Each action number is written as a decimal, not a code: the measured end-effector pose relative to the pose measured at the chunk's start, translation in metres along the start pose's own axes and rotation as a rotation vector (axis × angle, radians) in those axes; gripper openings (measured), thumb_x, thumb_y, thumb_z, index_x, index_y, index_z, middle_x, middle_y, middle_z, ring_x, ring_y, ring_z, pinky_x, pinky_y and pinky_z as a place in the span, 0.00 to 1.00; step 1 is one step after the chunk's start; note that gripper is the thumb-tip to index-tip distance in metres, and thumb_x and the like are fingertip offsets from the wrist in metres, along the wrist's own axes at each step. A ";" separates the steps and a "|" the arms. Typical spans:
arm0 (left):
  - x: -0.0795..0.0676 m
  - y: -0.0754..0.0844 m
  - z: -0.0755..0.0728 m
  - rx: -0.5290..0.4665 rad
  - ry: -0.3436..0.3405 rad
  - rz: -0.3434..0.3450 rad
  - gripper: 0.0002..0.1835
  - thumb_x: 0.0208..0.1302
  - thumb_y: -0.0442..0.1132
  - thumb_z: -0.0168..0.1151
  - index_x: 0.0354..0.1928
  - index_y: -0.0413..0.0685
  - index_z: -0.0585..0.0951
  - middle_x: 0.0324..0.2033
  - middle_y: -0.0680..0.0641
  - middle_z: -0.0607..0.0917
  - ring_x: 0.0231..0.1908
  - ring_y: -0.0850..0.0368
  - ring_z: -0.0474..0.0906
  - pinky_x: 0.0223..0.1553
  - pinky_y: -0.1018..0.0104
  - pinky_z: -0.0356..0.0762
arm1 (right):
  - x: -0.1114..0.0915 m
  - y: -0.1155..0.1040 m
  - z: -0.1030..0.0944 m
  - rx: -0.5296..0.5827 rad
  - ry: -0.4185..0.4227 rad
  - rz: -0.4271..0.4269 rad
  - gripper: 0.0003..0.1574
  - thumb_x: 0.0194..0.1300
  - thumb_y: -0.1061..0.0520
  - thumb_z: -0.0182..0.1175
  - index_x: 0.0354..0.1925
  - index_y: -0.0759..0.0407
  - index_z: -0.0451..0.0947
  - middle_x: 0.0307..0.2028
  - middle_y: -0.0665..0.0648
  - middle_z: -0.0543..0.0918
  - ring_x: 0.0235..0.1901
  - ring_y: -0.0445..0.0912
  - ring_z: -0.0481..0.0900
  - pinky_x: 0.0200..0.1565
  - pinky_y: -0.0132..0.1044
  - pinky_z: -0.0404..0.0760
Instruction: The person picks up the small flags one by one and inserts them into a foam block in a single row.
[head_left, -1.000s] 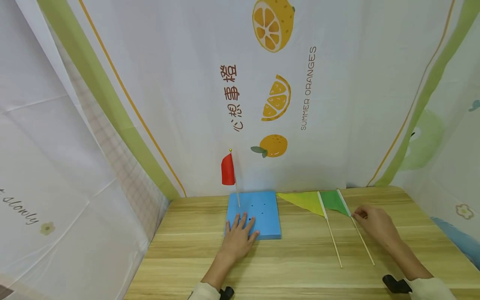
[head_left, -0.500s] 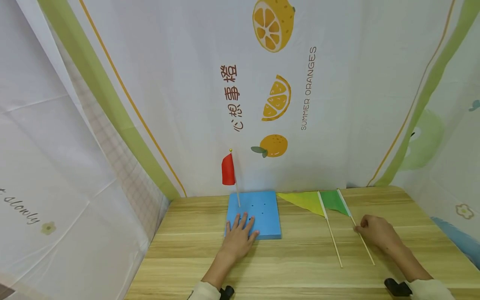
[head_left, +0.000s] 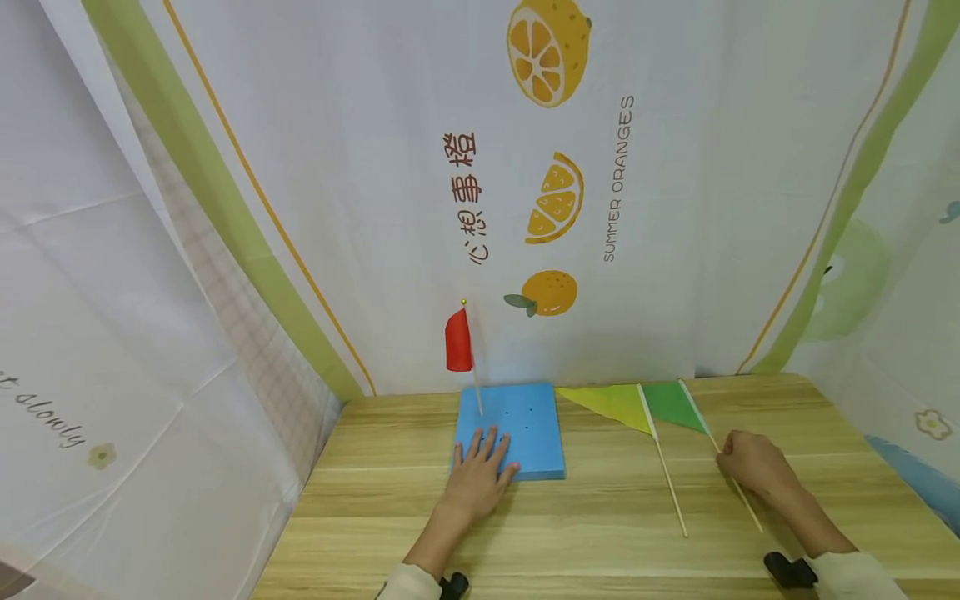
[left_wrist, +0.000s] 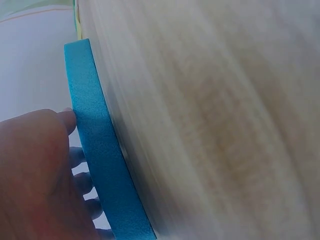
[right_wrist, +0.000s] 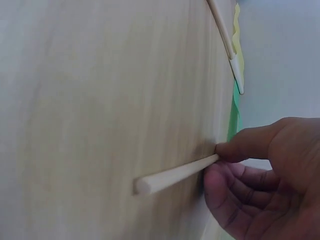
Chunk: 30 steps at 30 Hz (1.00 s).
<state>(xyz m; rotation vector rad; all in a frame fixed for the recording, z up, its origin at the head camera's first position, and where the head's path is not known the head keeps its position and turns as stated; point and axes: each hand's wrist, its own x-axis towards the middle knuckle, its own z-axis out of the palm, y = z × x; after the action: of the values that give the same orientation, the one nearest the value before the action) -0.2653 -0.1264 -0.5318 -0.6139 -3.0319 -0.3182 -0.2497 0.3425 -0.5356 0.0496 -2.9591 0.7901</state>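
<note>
Green flag point(head_left: 675, 406) on table point(head_left: 585, 542), right of blue board point(head_left: 540, 454) — stick point(right_wrist: 175, 177) pinched by thumb and forefinger of right hand point(head_left: 759, 464). Yellow flag point(head_left: 615, 406) lies just left of it, ungripped. Done, seemingly: red flag point(head_left: 458, 340) stands at board's far left. Remaining off board: green, yellow; bare holes point(head_left: 527, 427) show. Left hand point(head_left: 474, 479) rests on board's near left — fingers spread, pointing far.

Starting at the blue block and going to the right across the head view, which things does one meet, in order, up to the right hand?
Blue block → yellow flag → green flag → right hand.
</note>
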 end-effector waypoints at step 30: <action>0.000 -0.003 0.002 0.024 -0.017 0.005 0.35 0.85 0.61 0.44 0.84 0.52 0.62 0.84 0.43 0.59 0.84 0.37 0.52 0.80 0.30 0.53 | -0.002 -0.007 -0.002 0.060 -0.062 0.084 0.22 0.49 0.63 0.58 0.09 0.47 0.61 0.06 0.42 0.60 0.07 0.36 0.61 0.15 0.28 0.61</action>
<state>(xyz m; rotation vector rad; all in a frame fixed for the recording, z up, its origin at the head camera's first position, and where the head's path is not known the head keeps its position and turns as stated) -0.2666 -0.1284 -0.5340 -0.6255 -3.0454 -0.2778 -0.2468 0.3369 -0.5307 -0.0475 -3.0125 0.9034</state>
